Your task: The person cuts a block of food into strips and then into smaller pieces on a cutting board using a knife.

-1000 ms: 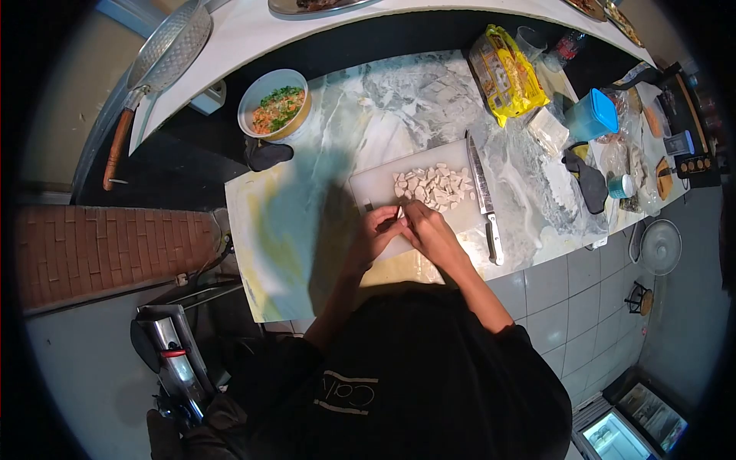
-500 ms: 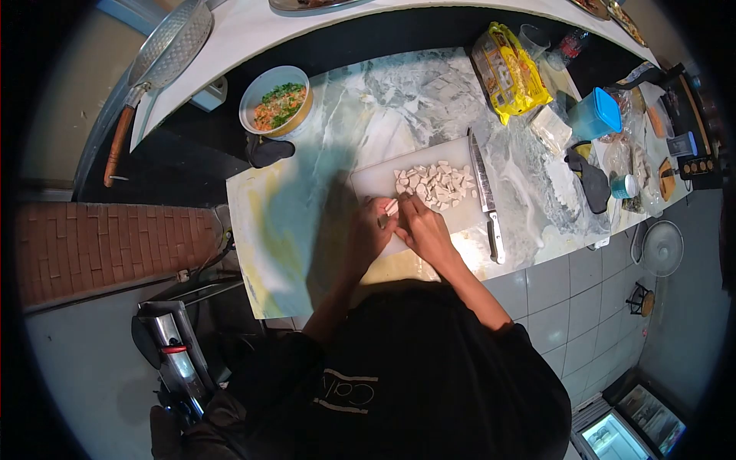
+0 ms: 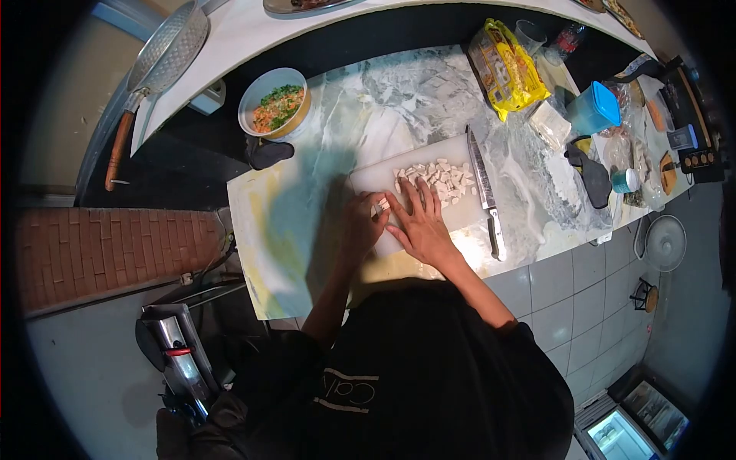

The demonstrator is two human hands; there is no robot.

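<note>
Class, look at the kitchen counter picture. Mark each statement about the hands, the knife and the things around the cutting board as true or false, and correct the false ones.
1. The knife is held in the right hand. False: it lies on the cutting board, untouched.
2. The cut pieces lie on the cutting board. True.
3. The bowl is empty. False: it holds chopped orange and green food.
4. The left hand pinches a small piece. True.

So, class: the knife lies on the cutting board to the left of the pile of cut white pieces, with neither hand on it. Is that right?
Not quite. The head view shows the knife lying to the right of the cut white pieces, along the cutting board's right edge. Neither the left hand nor the right hand touches it.
</note>
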